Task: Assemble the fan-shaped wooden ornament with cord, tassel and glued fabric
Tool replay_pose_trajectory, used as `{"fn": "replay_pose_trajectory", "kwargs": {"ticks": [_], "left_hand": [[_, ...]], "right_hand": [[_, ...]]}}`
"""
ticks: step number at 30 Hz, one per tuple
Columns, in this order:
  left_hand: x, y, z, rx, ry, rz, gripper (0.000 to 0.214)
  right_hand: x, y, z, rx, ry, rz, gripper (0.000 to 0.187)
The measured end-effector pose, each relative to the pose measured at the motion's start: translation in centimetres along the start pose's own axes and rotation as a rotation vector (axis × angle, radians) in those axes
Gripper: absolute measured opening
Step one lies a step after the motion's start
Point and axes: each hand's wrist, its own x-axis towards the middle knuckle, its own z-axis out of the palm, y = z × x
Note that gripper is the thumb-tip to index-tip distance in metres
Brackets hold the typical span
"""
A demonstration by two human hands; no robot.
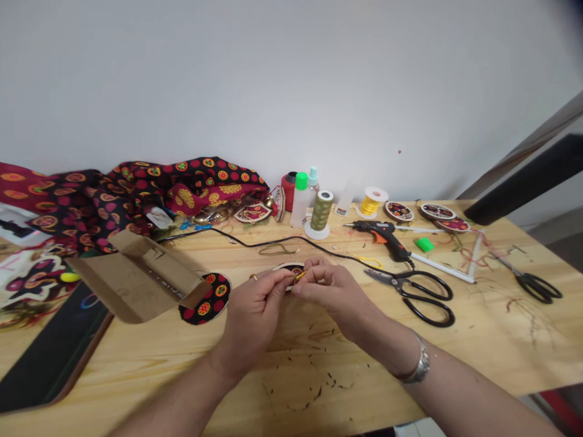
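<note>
My left hand [255, 309] and my right hand [332, 291] meet over the middle of the wooden table [291, 376]. Both are closed in a pinch on a short yellow-orange thread or wire [300, 275]. Just behind my fingertips lies a small fabric-covered round piece [289, 267], partly hidden by the fingers. A metal watch [419, 366] is on my right wrist. A larger round piece covered in patterned fabric [207, 298] lies to the left of my left hand.
An open cardboard box [136, 276] sits at left, patterned cloth [136, 194] behind it. A glue gun [385, 235], large black scissors [421, 291], smaller scissors [535, 285], thread spools [321, 212], bottles [299, 200] and finished round pieces [437, 212] lie further back and right.
</note>
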Motion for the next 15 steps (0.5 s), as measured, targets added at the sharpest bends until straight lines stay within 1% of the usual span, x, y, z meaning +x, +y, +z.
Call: {"fn": "replay_pose_trajectory", "kwargs": {"ticks": [9,15], "left_hand": [[-0.08,-0.10,0.04,0.006,-0.009,0.016,0.017],[-0.18,-0.43,0.09,0.019,-0.005,0.062,0.015]], "right_hand": [[0.02,-0.03,-0.04,0.014,0.017,0.007,0.016],[0.19,0.20,-0.06,0.000,0.032,-0.007,0.017]]}}
